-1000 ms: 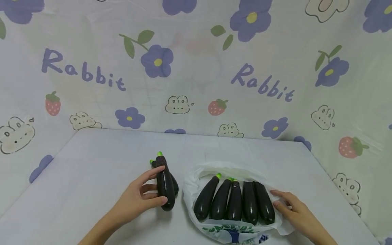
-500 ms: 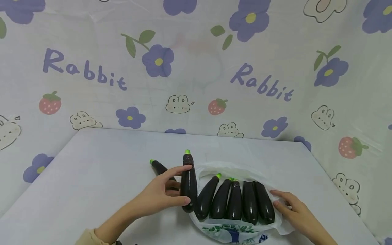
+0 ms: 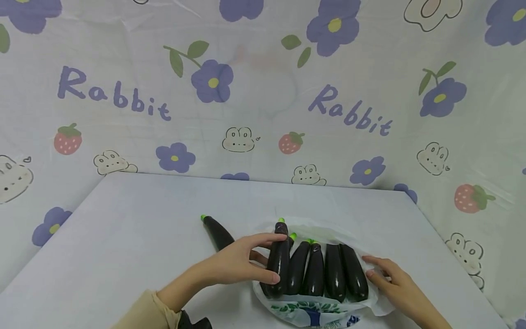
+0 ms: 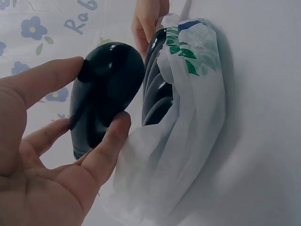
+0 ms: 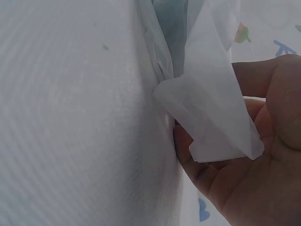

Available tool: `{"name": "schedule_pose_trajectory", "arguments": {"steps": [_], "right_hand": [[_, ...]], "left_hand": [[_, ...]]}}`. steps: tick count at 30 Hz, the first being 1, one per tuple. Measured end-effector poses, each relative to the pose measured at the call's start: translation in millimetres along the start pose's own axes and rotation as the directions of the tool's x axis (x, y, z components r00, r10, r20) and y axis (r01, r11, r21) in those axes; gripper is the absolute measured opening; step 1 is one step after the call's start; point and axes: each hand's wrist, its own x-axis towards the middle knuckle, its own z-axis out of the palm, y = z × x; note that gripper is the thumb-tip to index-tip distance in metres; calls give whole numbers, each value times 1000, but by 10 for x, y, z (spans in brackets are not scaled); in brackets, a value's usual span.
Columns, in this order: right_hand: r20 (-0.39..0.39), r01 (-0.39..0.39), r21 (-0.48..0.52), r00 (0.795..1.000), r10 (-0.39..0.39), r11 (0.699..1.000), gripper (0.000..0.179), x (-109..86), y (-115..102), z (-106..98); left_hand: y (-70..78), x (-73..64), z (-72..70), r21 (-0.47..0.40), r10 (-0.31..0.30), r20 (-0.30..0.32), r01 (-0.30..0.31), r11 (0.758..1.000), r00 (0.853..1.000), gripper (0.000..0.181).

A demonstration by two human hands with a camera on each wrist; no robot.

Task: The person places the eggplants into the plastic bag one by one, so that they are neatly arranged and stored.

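Note:
My left hand grips a glossy dark eggplant with a green stem tip, thumb on one side and fingers on the other. This eggplant is over the left end of an open white plastic bag, partly covering the leftmost eggplant inside. Several eggplants lie side by side in the bag, stems mostly away from me. At the bag's right edge my right hand holds the thin plastic between thumb and fingers. Another eggplant lies on the table, its lower end hidden behind my left hand.
The white table runs back to a patterned cloth with flowers, rabbits and strawberries. Beside my left sleeve a black object shows at the bottom edge. The bag has green leaf print on its front.
My left hand has carried its eggplant rightward, from above the loose eggplant on the table to over the bag's left end. The right hand and the bag stay nearly still.

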Motion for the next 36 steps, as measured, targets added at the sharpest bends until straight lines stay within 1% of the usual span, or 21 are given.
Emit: {"name": "schedule_pose_trajectory", "arguments": {"steps": [3,8,13,18,20,24,29,32,36], "right_hand": [[2,-4,-1,1000,4,1000,54,-3,-6,-4],[4,-3,-2,1000,3,1000,54,0,-11,-12],[5,-1,-6,1000,1,1000,54,10,-12,-17],[5,0,5,1000,0,1000,55,10,-29,-17],[6,4,2,1000,-4,1000,55,13,-36,-19],[1,3,-11,1000,-3,1000,53,22,-56,-26],[-1,-4,-12,1000,4,1000,53,21,-71,-33],[1,-5,-10,1000,5,1000,53,24,-70,-38],[3,-11,-1,1000,11,1000,55,28,-67,-39]], "left_hand": [[36,63,26,5,-15,35,15,1000,999,70],[106,164,68,12,-43,72,42,999,996,68],[128,265,87,0,-48,109,48,999,993,69],[121,349,99,-13,-42,140,44,999,989,74],[114,384,113,-12,-37,147,39,999,988,76],[110,457,166,22,-43,147,40,999,988,75],[103,532,242,28,-60,150,56,998,987,73],[101,576,277,40,-70,145,65,997,987,73],[84,645,322,69,-65,134,56,996,989,73]]}}
